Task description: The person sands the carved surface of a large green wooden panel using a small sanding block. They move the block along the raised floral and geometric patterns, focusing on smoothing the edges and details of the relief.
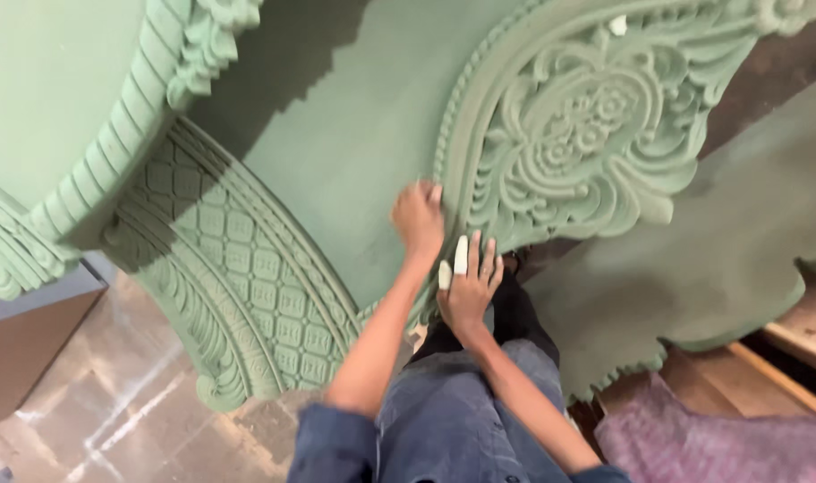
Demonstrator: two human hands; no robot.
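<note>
Hands (419,219) (467,291), two, on one green carved panel (336,134)

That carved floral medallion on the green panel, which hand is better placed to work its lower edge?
Probably the right hand: its fingers lie against the floral medallion at its lower rim. The left hand rests on the flat green panel beside the beaded border.
</note>
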